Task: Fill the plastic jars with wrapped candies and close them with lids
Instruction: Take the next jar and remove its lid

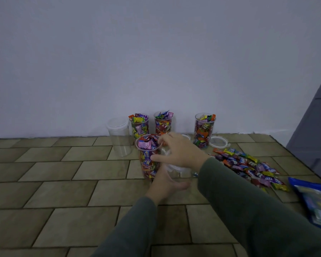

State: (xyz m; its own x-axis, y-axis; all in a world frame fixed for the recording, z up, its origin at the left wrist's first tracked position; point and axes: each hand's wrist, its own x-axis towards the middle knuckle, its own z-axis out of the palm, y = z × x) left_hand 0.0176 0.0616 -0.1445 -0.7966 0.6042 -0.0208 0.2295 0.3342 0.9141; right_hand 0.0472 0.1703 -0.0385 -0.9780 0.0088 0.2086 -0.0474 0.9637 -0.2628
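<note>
The step in hand looks like lidding; the left hand [166,184] cups a clear plastic jar [178,174] from below and the right hand [178,152], fingers curled, rests over its white lid [176,168]; next the lid probably needs pressing until seated. Just left of the hands a full candy jar [149,156] stands open; three filled jars [204,129] and an empty lidded jar [119,138] stand beyond; loose wrapped candies [248,166] lie right. Whether the held jar holds candy, or the lid is seated, cannot be told; the blue bag [315,199] is cut off.
</note>
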